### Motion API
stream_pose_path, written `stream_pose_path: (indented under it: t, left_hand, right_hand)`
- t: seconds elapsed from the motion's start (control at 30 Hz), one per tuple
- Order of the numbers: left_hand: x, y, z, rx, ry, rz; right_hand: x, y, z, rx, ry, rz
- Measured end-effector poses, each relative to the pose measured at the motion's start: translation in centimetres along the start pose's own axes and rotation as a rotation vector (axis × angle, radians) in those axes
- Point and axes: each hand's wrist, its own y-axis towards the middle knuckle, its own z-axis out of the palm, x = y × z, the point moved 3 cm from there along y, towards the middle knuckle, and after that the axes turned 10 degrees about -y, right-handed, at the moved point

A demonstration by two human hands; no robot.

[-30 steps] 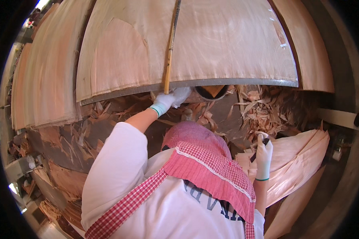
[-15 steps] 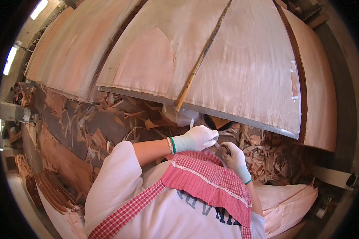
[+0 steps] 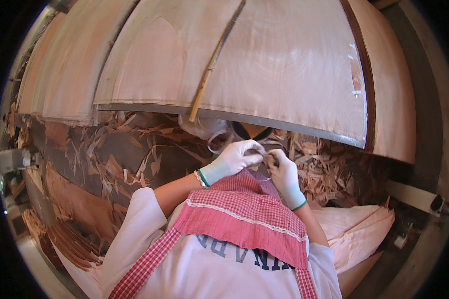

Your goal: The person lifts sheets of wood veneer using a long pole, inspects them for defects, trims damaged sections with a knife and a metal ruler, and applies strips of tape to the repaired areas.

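Note:
My left hand, in a white glove with a green-edged cuff, is closed in a pinch on a thin white strip. A loop of the strip curls out beyond that hand, and a thin piece hangs below the fingers. Close beside it, my right hand, gloved alike, pinches at the same strip with bent fingers. The fingertips of both hands almost meet in front of my chest, above a red checked apron. Whether a tool is tucked in my right palm is hidden.
Ahead lies a broad stack of wood veneer sheets with a metal front edge and a long thin stick across it. Below are a clear plastic bag, a round dark bin and veneer scraps. More veneer lies at right.
Both hands have come up slightly, and their fingertips are closer together. The white strip now forms a loop left of my left hand. The dark object seen in my right hand is no longer visible.

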Motion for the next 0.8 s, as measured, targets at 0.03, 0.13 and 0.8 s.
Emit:
stream_pose_path:
  t: [0.03,0.13,0.8]
  left_hand:
    - [-0.1,0.7,0.0,-0.047,0.171,0.022]
    - [2.6,3.3,-1.0,-0.079,0.132,-0.011]
    - [17.1,14.8,-11.7,-0.773,0.208,-0.187]
  right_hand:
    - [0.4,0.0,-0.1,0.006,0.0,-0.024]
    - [-2.0,-0.2,0.0,-0.021,0.022,0.08]
    - [-11.8,10.3,14.6,-0.332,0.59,0.442]
